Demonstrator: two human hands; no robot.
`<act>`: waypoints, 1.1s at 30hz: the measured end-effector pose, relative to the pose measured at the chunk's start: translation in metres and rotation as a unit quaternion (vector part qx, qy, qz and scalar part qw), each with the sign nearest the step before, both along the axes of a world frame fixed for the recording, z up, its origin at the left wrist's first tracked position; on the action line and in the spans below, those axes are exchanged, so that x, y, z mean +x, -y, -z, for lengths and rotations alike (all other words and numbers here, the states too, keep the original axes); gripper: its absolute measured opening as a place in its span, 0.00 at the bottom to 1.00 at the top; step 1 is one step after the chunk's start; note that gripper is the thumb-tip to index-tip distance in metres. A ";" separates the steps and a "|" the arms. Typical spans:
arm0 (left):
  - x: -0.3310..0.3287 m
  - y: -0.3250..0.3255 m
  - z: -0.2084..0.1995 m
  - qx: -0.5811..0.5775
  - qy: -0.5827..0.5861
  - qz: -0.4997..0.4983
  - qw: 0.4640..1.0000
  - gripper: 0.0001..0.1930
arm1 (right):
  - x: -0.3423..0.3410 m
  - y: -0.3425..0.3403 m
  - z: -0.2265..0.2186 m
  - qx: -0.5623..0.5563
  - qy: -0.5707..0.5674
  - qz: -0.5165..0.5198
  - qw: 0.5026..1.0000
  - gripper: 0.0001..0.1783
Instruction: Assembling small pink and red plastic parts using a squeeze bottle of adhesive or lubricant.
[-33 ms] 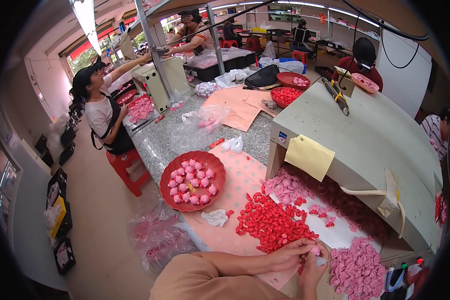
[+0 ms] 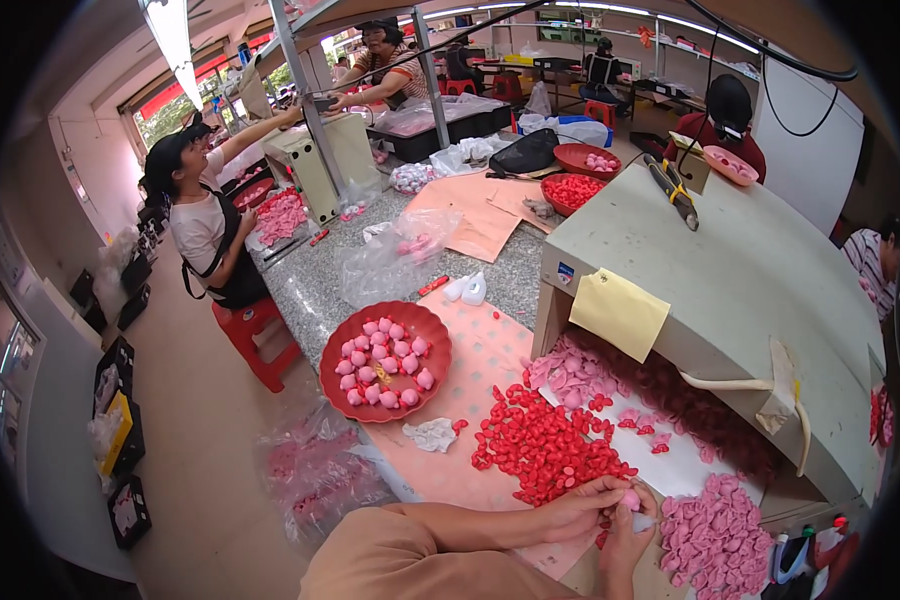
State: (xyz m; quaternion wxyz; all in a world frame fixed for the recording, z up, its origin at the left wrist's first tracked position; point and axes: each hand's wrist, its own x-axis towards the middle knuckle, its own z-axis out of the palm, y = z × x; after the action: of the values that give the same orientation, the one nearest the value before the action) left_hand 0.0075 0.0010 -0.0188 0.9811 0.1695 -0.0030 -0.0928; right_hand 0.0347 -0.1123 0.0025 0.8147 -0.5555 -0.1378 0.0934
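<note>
My left hand (image 2: 578, 506) and my right hand (image 2: 622, 540) meet at the table's near edge. Together they pinch a small pink petal-like piece (image 2: 631, 497). Just beyond my fingers lies a heap of small red pieces (image 2: 545, 445) on a pale pink sheet (image 2: 480, 350). A pile of pink pieces (image 2: 715, 535) sits to the right of my hands. More pink pieces (image 2: 570, 370) spill from under the machine cover. A red bowl (image 2: 342, 395) holding several finished pink buds stands to the left.
A large grey-green machine cover (image 2: 740, 270) with a yellow envelope (image 2: 620, 312) fills the right. Clear plastic bags (image 2: 395, 260) lie on the granite table. A person in a white shirt (image 2: 205, 230) sits on a red stool at left. Bags of pink pieces (image 2: 315, 470) lie on the floor.
</note>
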 end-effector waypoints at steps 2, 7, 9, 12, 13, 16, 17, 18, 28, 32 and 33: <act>0.000 0.002 -0.005 0.019 -0.019 -0.012 1.000 0.08 | 0.000 0.000 -0.001 0.012 -0.017 -0.008 1.000 0.19; 0.000 0.001 -0.003 0.018 -0.016 -0.013 1.000 0.07 | 0.001 0.000 -0.002 -0.019 -0.016 0.012 1.000 0.17; 0.001 0.001 -0.005 0.017 -0.017 -0.008 1.000 0.07 | 0.002 0.000 -0.002 -0.026 -0.009 0.014 1.000 0.17; -0.001 0.001 -0.009 0.014 -0.024 -0.026 0.999 0.07 | 0.001 0.001 -0.005 -0.034 -0.007 0.013 0.999 0.16; -0.001 0.001 -0.010 0.008 -0.025 -0.024 0.999 0.06 | 0.001 0.001 -0.005 -0.036 -0.012 0.010 0.999 0.16; 0.000 0.002 -0.010 0.000 -0.032 -0.016 0.999 0.06 | 0.003 0.003 -0.003 -0.043 -0.005 0.015 0.999 0.16; 0.000 0.002 -0.010 -0.001 -0.033 -0.016 0.999 0.05 | 0.003 0.003 -0.002 -0.043 -0.007 0.017 0.999 0.16; -0.001 0.002 -0.007 -0.001 -0.035 -0.014 0.999 0.05 | 0.002 0.003 -0.001 -0.032 -0.001 0.015 0.999 0.16; -0.001 -0.001 0.003 -0.025 -0.007 -0.003 1.000 0.09 | 0.003 0.002 -0.003 -0.037 0.028 0.015 0.999 0.16; -0.001 -0.001 0.002 -0.031 -0.009 -0.001 0.999 0.09 | 0.004 0.001 -0.003 -0.029 0.026 0.014 0.999 0.16; -0.001 -0.001 0.002 -0.031 -0.009 -0.001 0.999 0.09 | 0.005 0.000 -0.004 -0.031 0.040 0.012 0.999 0.16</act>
State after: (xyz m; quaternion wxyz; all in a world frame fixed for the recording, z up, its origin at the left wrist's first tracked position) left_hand 0.0068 0.0024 -0.0210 0.9860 0.1385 0.0032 -0.0931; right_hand 0.0393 -0.1126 0.0069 0.7923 -0.5851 -0.1601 0.0653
